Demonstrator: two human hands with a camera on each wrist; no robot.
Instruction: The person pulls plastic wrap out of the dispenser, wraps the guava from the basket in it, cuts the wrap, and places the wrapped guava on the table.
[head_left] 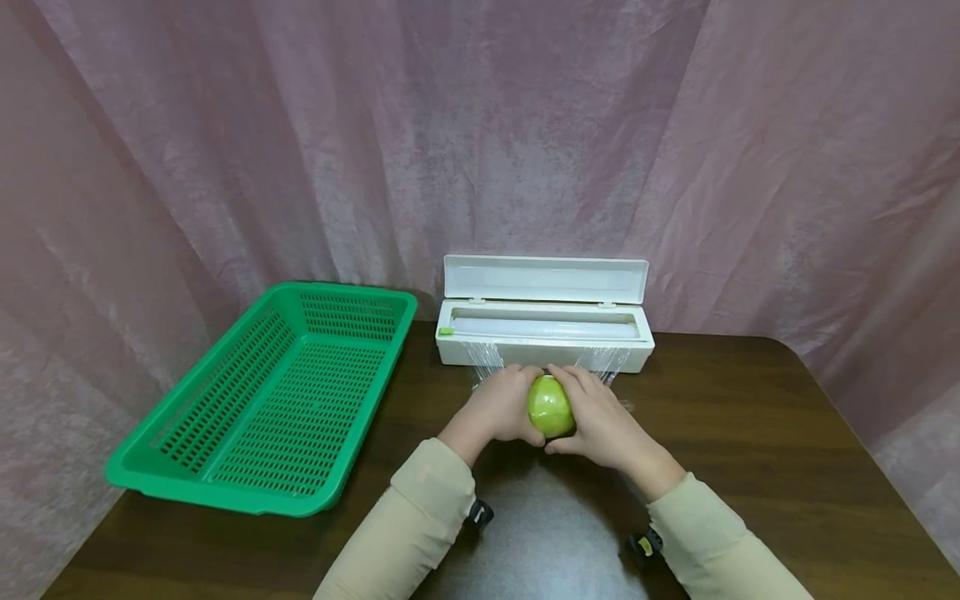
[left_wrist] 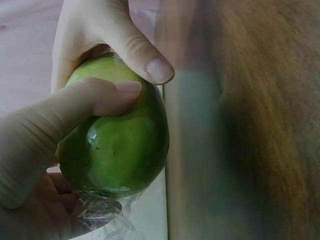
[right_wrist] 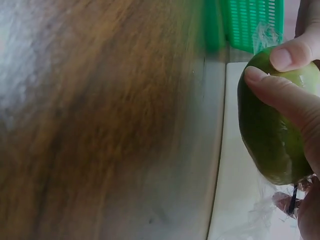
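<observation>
The fingers of the L hand (head_left: 504, 404) and R hand (head_left: 600, 412) were bent round a green fruit (head_left: 550, 407), gripping it from both sides, w/ the two thumbs (left_wrist: 110, 100) pressed on it, tips close together. The fruit was a bit below the mid of the head pic; couldn't tell if it touched the table (head_left: 750, 433).

Wrapping it in clear film (head_left: 602, 360) looked like the job in hand. A soft but firm hold was prob. best, b/c a smooth, round thing might slip. The film needed a snug, slow pull, w/ the folds pushed flat; a hard yank could've torn it or made the white box (head_left: 540, 354) slide.

The fruit looked shiny & smooth, w/ bright spots of light and a few tiny dark dots. What kind it was, couldn't say. In the L wrist pic, film was all crumply at its bottom end.

Just past the hands, the box had its lid (head_left: 546, 280) up, a roll (head_left: 547, 327) inside, & film hanging down its front in two creased bunches. A green basket (head_left: 225, 496) sat at mid-left, and a pink curtain (head_left: 525, 150) filled the top.
</observation>
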